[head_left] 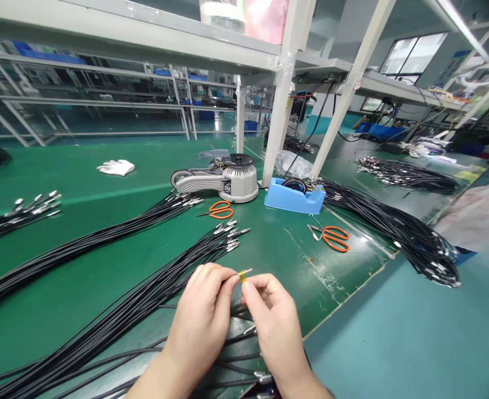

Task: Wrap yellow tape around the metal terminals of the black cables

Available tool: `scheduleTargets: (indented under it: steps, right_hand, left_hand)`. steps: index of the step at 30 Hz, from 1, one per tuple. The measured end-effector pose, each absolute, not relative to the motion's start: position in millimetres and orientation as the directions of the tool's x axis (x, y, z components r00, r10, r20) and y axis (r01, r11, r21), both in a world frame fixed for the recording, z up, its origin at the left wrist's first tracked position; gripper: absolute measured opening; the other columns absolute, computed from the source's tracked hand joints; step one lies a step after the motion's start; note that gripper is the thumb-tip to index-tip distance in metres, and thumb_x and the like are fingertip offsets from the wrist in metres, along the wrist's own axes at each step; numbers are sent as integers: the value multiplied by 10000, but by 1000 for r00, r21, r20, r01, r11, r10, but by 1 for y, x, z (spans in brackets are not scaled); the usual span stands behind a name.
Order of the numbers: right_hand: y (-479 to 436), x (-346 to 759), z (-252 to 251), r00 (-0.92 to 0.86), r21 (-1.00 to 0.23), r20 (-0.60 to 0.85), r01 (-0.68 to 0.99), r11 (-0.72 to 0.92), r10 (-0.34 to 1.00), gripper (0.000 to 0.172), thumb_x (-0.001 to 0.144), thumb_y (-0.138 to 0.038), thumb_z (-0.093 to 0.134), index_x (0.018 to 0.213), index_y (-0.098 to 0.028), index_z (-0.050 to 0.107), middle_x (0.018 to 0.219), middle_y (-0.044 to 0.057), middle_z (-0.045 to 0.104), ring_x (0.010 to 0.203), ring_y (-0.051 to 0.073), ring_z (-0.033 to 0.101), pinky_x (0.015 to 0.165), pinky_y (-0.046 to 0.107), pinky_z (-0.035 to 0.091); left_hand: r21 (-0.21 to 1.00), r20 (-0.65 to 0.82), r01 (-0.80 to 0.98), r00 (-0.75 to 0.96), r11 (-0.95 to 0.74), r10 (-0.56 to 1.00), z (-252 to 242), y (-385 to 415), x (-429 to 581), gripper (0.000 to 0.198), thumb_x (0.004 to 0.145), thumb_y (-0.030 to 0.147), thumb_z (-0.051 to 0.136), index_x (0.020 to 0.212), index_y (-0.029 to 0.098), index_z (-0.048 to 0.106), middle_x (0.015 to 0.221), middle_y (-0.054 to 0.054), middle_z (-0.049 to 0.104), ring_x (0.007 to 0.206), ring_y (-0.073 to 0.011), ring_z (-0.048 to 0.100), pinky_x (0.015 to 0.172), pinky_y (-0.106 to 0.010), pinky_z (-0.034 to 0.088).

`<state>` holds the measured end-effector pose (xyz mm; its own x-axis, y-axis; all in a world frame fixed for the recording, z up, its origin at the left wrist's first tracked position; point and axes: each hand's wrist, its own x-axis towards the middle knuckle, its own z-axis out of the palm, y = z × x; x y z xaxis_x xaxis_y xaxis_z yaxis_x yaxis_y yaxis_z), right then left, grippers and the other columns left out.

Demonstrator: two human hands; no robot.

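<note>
My left hand (206, 310) pinches a black cable just behind its metal-tipped end (248, 271). A short piece of yellow tape (243, 275) sits at that end, and my right hand (272, 318) grips it between thumb and forefinger. Both hands meet above the green table, fingertips almost touching. Beneath and around them run loose black cables (227, 366) with silver connectors (263, 378). Left of my hands lies a bundle of black cables (161, 291), its metal ends fanned out toward the middle of the table.
A grey tape dispenser machine (238, 180) and a blue tape holder (294, 198) stand behind. Orange-handled scissors (335, 238) and a second pair (220, 210) lie nearby. More cable bundles (385, 216) rest right. A white glove (116, 167) lies far left. A person's sleeve (483, 213) shows at right.
</note>
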<state>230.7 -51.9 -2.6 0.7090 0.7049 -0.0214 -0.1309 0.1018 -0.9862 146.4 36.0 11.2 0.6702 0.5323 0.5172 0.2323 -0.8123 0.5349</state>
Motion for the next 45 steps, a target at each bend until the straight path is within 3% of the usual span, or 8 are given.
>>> scheduleTargets:
  steps: [5, 11, 18, 26, 32, 45]
  right_hand:
    - [-53, 231, -4, 719, -995, 25, -52, 89, 695, 210, 818, -362, 573, 804, -153, 586, 739, 37, 620, 690, 156, 566, 658, 275, 481]
    - [-55, 231, -2, 732, -997, 80, 57, 57, 676, 190, 819, -338, 561, 768, -159, 598, 732, 49, 639, 697, 176, 590, 670, 303, 490]
    - [-54, 233, 0, 735, -998, 62, 40, 48, 675, 188, 812, -335, 569, 777, -155, 613, 738, 53, 657, 685, 174, 599, 662, 301, 494]
    - [-52, 233, 1, 737, -998, 59, 29, 55, 673, 183, 809, -322, 575, 754, -152, 612, 701, 37, 639, 651, 154, 578, 631, 276, 484]
    - [-51, 233, 3, 735, -997, 65, 28, 66, 675, 175, 813, -316, 579, 759, -152, 612, 702, 38, 638, 651, 152, 579, 628, 271, 481]
    - [-51, 235, 0, 720, -993, 111, 56, 102, 685, 145, 830, -287, 573, 776, -156, 607, 738, 37, 657, 680, 149, 604, 655, 265, 493]
  left_hand:
    - [627, 393, 269, 701, -731, 595, 17, 36, 145, 173, 910, 240, 451, 772, 206, 551, 759, 8, 586, 734, -139, 546, 680, -246, 425]
    - [662, 345, 284, 706, -694, 618, 20, 37, 144, 200, 902, 279, 457, 753, 213, 572, 742, 16, 599, 715, -136, 560, 666, -234, 420]
    - [720, 270, 316, 692, -618, 670, 24, 35, 144, 240, 890, 325, 445, 727, 215, 582, 707, 20, 598, 680, -138, 559, 642, -232, 414]
    - [849, 53, 371, 648, -376, 760, 31, 33, 148, 294, 840, 416, 457, 668, 201, 563, 510, 48, 484, 513, -129, 451, 528, -233, 361]
    - [931, -86, 327, 634, -165, 769, 32, 31, 150, 331, 801, 483, 489, 657, 188, 538, 472, 58, 439, 470, -112, 398, 479, -220, 324]
    - [984, -169, 160, 703, 77, 691, 29, 35, 150, 303, 786, 420, 559, 648, 154, 512, 572, 58, 475, 445, -68, 439, 482, -209, 331]
